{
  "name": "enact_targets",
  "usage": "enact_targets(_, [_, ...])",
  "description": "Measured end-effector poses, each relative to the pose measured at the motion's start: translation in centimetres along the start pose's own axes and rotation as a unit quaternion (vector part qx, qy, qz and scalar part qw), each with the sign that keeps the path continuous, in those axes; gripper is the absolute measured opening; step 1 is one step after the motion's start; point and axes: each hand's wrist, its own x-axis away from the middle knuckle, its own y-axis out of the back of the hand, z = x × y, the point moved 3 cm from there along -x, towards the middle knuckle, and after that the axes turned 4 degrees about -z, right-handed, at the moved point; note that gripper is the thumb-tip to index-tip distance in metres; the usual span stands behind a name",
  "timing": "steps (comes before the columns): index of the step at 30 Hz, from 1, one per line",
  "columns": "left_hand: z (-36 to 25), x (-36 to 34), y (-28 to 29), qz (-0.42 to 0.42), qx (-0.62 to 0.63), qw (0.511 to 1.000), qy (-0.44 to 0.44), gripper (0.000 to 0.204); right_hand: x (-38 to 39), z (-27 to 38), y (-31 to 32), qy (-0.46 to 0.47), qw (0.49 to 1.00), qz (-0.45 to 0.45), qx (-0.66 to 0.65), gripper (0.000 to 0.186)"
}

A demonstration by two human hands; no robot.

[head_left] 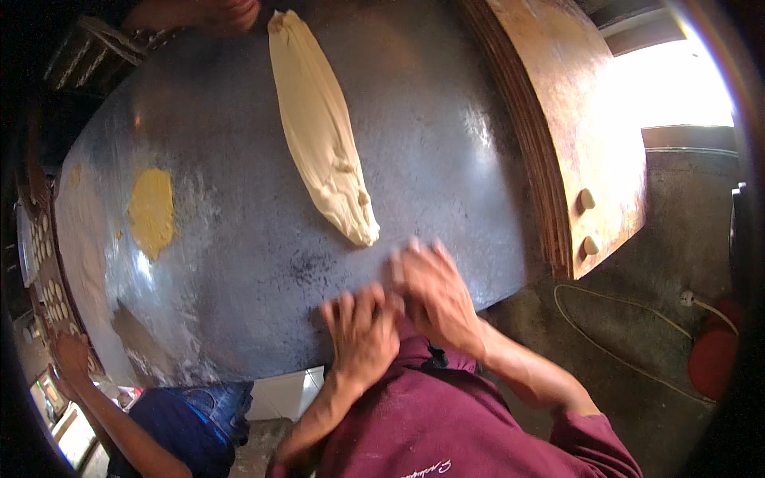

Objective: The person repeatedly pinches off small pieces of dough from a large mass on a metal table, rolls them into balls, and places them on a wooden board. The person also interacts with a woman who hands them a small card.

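A long, pale, folded strip of dough (319, 127) lies on the dark worktop (430, 135), stretching from the far edge toward me. My right hand (434, 291) is just short of its near end and apart from it, fingers loosely spread and blurred. Lower and beside it, my left hand (365, 331) hovers at the worktop's near edge, its fingers apart and slightly bent. Nothing shows in either hand, and they overlap or nearly touch at the thumbs. At the far end of the dough is another person's hand (231, 14), partly cut off.
A soft yellow mass (153, 211) sits on the left of the worktop. On the right stands a thick wooden board or box (550, 119) with two small pale knobs. A co-worker's arm (119, 422) reaches in at lower left, near trays of small pale pieces (54, 299).
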Motion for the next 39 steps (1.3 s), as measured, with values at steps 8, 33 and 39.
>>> enact_targets(8, [2.7,-5.7,2.1,-0.059,-0.043,0.996,0.057,0.020,-6.9,-2.3,1.9,-0.078,0.993,-0.050,0.074,0.074])
enact_targets(33, [3.1,-2.3,4.2,-0.158,0.218,0.943,0.195,0.030,0.4,-3.5,6.2,-0.175,0.952,-0.234,-0.094,0.073])
enact_targets(39, [-23.1,-22.3,1.3,-0.104,0.324,0.920,-0.192,0.035,10.5,-9.2,21.7,-0.113,0.810,-0.575,0.039,0.094])
